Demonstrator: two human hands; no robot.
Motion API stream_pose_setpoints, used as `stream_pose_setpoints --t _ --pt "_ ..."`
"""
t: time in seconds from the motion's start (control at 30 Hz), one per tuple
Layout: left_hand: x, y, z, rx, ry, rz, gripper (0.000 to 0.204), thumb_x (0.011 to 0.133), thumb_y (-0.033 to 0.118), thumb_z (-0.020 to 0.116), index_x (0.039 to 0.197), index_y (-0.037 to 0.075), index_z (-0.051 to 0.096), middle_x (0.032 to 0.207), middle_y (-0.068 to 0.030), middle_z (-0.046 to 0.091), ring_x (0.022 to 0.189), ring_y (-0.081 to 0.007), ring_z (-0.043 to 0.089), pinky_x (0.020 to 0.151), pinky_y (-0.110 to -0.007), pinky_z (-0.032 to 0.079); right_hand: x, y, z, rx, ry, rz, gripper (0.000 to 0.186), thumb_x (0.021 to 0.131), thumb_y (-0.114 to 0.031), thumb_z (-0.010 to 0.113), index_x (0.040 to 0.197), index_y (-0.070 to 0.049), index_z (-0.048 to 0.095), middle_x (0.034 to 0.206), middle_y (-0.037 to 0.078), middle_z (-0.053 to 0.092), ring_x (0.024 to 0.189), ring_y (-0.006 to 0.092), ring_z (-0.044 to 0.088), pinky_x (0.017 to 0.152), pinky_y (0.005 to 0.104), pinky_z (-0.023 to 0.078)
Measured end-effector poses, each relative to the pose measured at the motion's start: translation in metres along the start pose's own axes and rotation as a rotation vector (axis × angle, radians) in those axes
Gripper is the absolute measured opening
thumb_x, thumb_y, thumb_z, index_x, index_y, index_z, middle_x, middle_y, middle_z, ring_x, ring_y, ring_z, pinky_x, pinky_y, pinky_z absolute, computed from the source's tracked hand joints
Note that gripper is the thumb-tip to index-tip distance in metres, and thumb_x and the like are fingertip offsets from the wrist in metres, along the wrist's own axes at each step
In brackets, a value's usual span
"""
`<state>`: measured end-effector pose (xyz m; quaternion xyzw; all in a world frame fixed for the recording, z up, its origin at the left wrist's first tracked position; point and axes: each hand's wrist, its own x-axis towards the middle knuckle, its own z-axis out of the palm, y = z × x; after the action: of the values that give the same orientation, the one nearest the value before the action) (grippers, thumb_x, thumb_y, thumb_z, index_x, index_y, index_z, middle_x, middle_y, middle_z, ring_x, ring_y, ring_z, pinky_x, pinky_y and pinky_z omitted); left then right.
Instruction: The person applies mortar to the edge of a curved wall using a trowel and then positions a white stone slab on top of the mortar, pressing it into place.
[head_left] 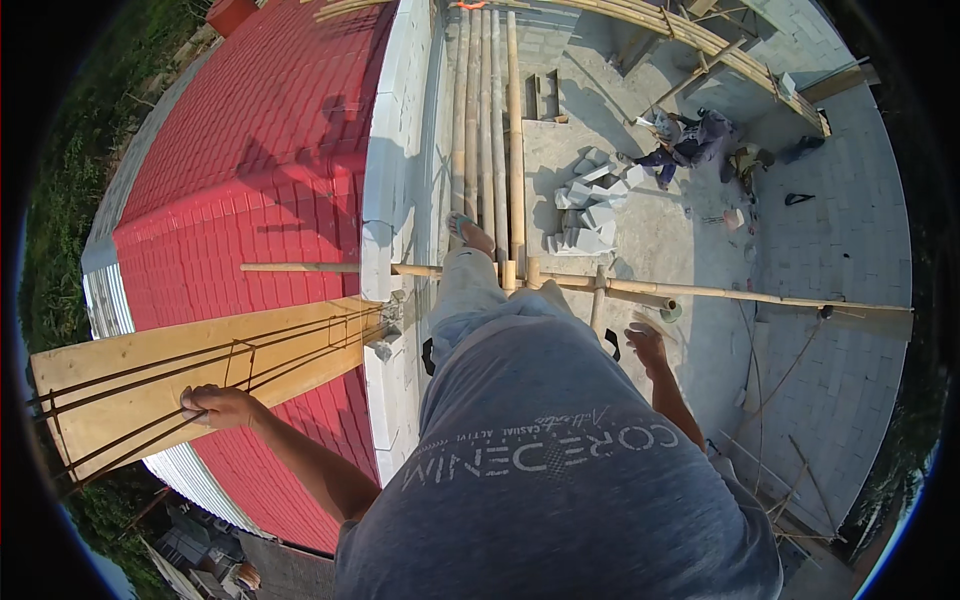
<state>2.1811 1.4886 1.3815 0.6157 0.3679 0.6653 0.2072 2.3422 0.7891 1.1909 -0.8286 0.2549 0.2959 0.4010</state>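
Observation:
My left hand [213,406] is closed round a thin dark reinforcing bar [160,432], part of a long tied rebar cage [238,358]. The cage lies over a plywood board [120,385], above a red tile-pattern roof. My right hand [647,346] hangs at my right side, fingers apart and holding nothing, close to a crosswise bamboo pole [720,293]. One sandalled foot [470,232] stands on bamboo poles laid lengthwise [487,130]; my other foot is hidden.
A light block wall [378,240] runs between the red roof [240,235] and the bamboo. Far below on the concrete floor lie stacked pale blocks [590,215]. Two people [695,140] are down there at the right. Bamboo scaffolding [720,50] spans the far right.

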Motion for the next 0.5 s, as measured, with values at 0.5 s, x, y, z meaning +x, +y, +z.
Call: stream_pose_setpoints --t 0.5 --pt "0.0 0.003 -0.004 0.255 0.112 0.043 0.035 0.097 0.026 0.04 0.067 0.009 0.041 0.062 -0.0015 0.037 0.054 -0.0137 0.035 0.052 -0.029 0.031 0.264 -0.318 0.072 -0.384 -0.124 -0.517 0.041 0.084 -0.029 0.067 0.117 -0.005 0.063 0.094 0.009 0.071 0.083 0.0171 0.065 0.074 0.0326 0.05"
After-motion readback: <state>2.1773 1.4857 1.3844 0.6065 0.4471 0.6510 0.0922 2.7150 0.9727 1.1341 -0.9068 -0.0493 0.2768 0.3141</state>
